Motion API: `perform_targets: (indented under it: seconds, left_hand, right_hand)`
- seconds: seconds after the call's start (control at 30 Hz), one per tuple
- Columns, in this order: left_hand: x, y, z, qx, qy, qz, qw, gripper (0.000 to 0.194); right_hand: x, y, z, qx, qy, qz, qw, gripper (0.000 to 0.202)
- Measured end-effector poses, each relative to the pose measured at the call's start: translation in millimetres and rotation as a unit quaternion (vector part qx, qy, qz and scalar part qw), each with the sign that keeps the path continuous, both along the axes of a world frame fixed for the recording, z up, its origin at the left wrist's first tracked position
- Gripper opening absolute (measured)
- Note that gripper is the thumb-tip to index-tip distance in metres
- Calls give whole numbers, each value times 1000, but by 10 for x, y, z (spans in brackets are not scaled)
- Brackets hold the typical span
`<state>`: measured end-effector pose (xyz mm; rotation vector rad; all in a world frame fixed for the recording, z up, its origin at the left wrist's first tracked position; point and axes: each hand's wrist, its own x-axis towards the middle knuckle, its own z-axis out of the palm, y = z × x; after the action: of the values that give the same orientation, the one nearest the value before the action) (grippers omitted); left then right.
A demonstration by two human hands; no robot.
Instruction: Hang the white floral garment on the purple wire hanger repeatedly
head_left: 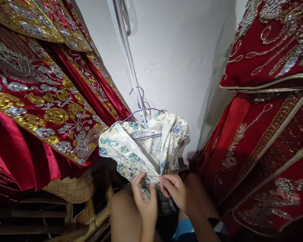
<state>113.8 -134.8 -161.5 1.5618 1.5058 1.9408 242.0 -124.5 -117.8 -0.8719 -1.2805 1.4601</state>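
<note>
Short-sleeved garment in cream-white fabric with blue, green and yellow floral print (131, 156) is on a thin purple hanger (151, 135), centre of view, in front of a pale grey-white wall (176, 40) and above the person's knees. Front is open in a deep V; plain pale edging runs down both sides of the neckline and meets at the right hand's fingertips. Inside of the back shows through the V, print paler there, hanger's lower bar crossing it. Cloth looks lightly crinkled, slightly glossy; short sleeves flare out at both shoulders; lower part drops into shadow between the legs, detail hard to read. Right hand (176, 189) pinches the garment at the bottom point of the V, thumb and fingers closed on the edge; whatever small part sits there is too small to tell. Left hand (145, 201) is just beside it over the front, thumb and fingers spread, grasping nothing; contact with the cloth can't be told. Hanger hook overlaps a narrow silvery metal strip (128, 50) on the wall; whether it hooks on is unclear. Red gold-and-silver embroidered garments (54, 114) hang left, red beaded garments (262, 131) right.
</note>
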Motion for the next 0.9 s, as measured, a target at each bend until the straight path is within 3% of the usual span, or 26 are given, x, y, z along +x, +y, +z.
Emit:
perform_targets:
  seconds: [0.07, 0.13, 0.23, 0.33, 0.43, 0.57, 0.7, 0.8, 0.9]
  left_hand:
    - [66, -4, -14, -77, 19, -138, 987, 30]
    - [115, 2, -10, -117, 6, -207, 971, 19]
    - [164, 8, 21, -100, 3, -198, 975, 18]
    - [215, 12, 52, -83, 52, -179, 979, 24]
    - [257, 59, 57, -97, 104, -183, 973, 25]
    - [211, 210, -11, -121, 169, -184, 961, 24]
    - [45, 366, -139, -173, 258, -184, 932, 18]
    - [-112, 445, -162, -215, 296, -186, 912, 21]
    - [-221, 479, -95, -230, 287, -190, 910, 18]
  right_hand:
    - [-49, -13, 19, -10, -5, 17, 1000, 37]
    - [-73, -16, 27, -18, -9, 31, 999, 35]
    - [-45, 41, 74, -45, 16, 31, 998, 37]
    - [40, 234, 286, -62, 103, -24, 993, 36]
    - [126, 551, 695, -60, 160, -51, 984, 30]
    - [170, 951, 1298, -25, 127, -64, 989, 20]
    - [167, 1128, 1696, 22, 99, -79, 992, 16]
    - [192, 1154, 1809, 64, 114, -112, 985, 19]
    - [231, 1168, 1719, 101, 54, -90, 989, 20]
